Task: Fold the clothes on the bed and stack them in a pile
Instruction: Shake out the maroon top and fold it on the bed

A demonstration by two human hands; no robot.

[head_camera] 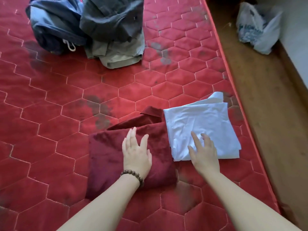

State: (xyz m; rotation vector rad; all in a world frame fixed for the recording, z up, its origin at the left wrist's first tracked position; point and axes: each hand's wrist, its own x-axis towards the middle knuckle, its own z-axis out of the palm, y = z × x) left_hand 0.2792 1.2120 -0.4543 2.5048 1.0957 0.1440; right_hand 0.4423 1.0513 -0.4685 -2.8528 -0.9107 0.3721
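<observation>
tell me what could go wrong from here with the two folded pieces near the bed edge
The light blue folded cloth lies close to the mattress edge; a push by the right hand might slide it off. Lifting the maroon folded garment under the left hand could undo its loose upper flap.

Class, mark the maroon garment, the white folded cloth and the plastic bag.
maroon garment (106, 155): head view, flat folded top.
white folded cloth (200, 122): head view, upper face.
plastic bag (256, 29): head view, crumpled front.
</observation>
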